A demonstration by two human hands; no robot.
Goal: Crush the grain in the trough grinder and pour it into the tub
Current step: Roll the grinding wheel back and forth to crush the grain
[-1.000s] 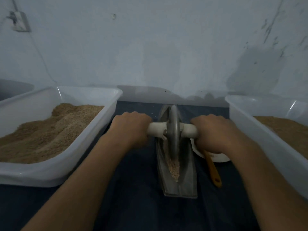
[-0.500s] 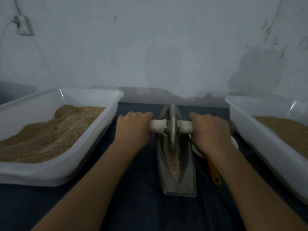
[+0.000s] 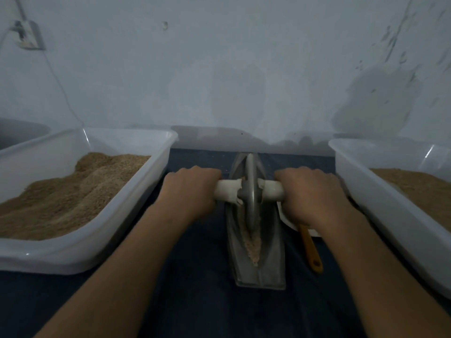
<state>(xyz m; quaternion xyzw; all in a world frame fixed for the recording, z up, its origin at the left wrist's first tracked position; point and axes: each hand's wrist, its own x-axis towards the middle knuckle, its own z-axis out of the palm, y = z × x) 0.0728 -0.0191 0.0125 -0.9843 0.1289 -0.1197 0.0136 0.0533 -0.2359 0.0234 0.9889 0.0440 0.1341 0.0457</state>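
A grey metal trough grinder [image 3: 267, 267] lies lengthwise on the dark cloth in the centre. Its metal wheel [image 3: 250, 191] stands upright in the groove, on a white axle handle [image 3: 227, 191]. My left hand [image 3: 190, 191] grips the left end of the handle and my right hand [image 3: 310, 193] grips the right end. Pale crushed grain [image 3: 252, 243] lies in the groove just in front of the wheel. A white tub [image 3: 136, 211] heaped with brown grain sits at the left, another white tub [image 3: 380, 198] with grain at the right.
A white dish [image 3: 289, 223] with an orange-handled spoon [image 3: 311, 250] sits just right of the trough, partly under my right wrist. A pale wall stands close behind. A wall socket [image 3: 28, 36] with a cable hangs at the upper left.
Both hands pushed the wheel away along the trough, then drew it slightly back toward me. The exposed grain in the groove lengthened and then shortened a little.
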